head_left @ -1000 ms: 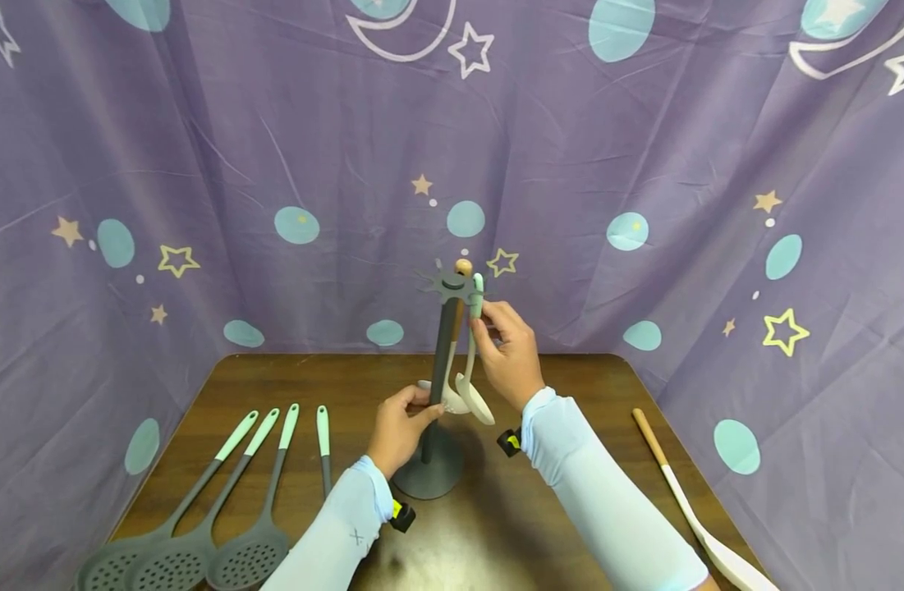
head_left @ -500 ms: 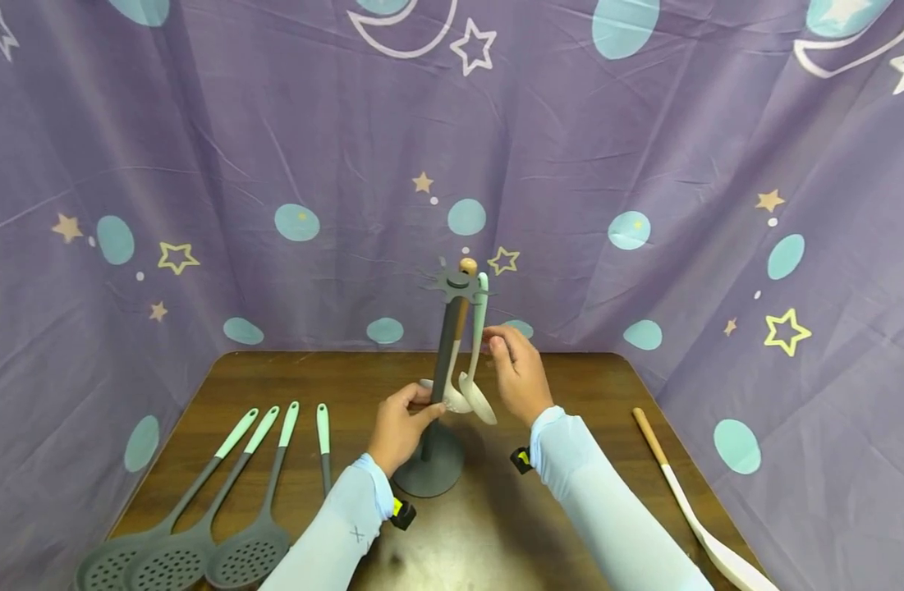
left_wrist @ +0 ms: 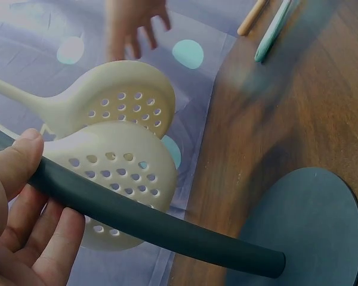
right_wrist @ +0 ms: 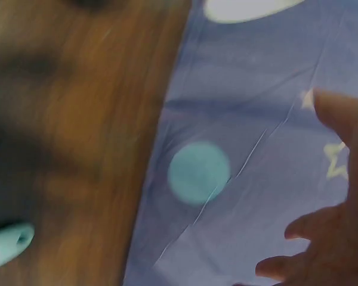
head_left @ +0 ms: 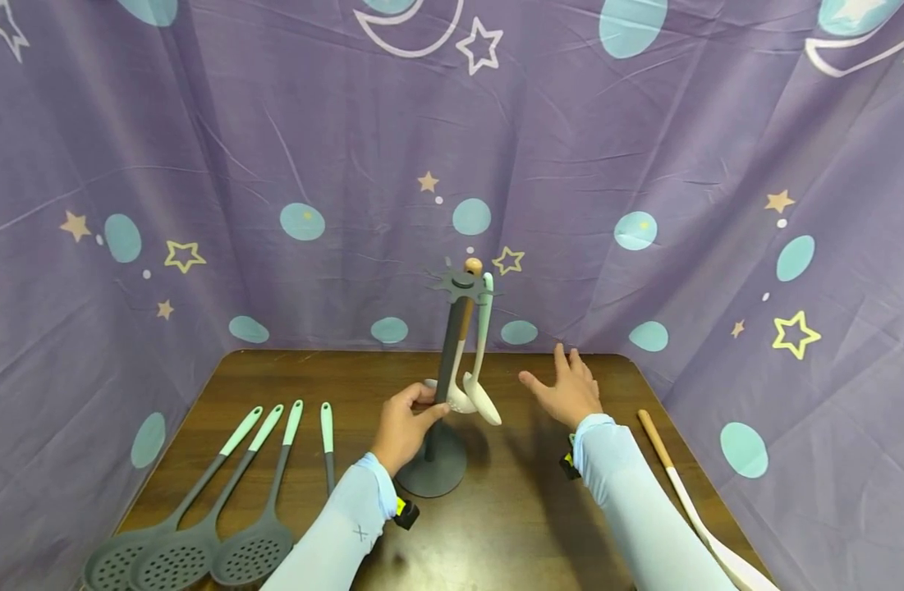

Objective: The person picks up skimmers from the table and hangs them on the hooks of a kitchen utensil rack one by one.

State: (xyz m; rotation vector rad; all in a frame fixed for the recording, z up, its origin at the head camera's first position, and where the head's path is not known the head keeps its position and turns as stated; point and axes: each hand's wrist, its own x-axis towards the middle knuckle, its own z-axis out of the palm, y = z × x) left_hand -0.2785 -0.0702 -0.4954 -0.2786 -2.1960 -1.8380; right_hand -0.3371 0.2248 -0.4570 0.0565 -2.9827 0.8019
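Note:
A dark grey utensil stand [head_left: 447, 349] with a hooked top and round base stands mid-table, its post slightly tilted in the head view. My left hand [head_left: 406, 425] grips the post [left_wrist: 167, 229] low down, thumb on one side and fingers on the other. Two cream slotted ladles hang on the stand's far right side: one mint-handled ladle [head_left: 483, 400] and one wooden-handled ladle [head_left: 460, 399]. Holes show in both bowls in the left wrist view. To the right of them, my right hand [head_left: 567, 392] is in the air, fingers spread, holding nothing.
Several grey utensils with mint handles, including slotted turners [head_left: 252, 554], lie on the table's left. A wooden-handled white utensil [head_left: 691, 509] lies on the right. A mint handle [right_wrist: 11, 243] shows beneath the right wrist, mostly hidden in the head view. A purple curtain [head_left: 363, 164] surrounds the table.
My right hand has let go of the mint-handled ladle, which now hangs by itself, and moved right and down with fingers spreading. The left hand keeps its grip on the post.

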